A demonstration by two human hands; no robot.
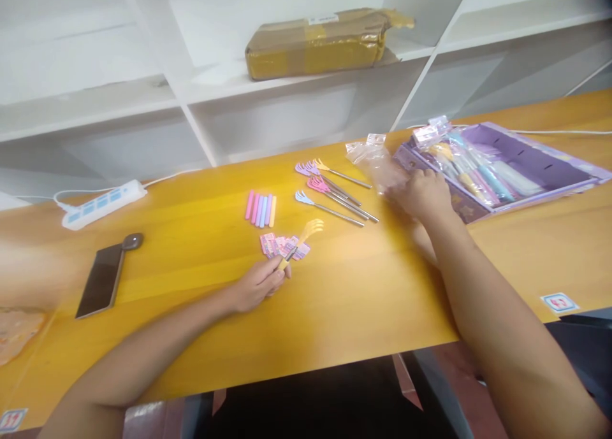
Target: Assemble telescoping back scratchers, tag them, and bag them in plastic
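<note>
My left hand is closed around the handle of a yellow back scratcher, its claw pointing up and to the right. Beneath that claw lie several small pink and purple printed cards. My right hand, blurred, is by the near left corner of a purple box, beside clear plastic bags; what its fingers hold is hidden. Back scratcher heads on metal rods in blue, pink, purple and yellow lie between my hands. Several coloured handle tubes are lined up to their left.
Packaged back scratchers fill part of the purple box. A white power strip, a phone and a dark mouse-like object rest at the left. A taped cardboard parcel sits on the white shelf behind the table.
</note>
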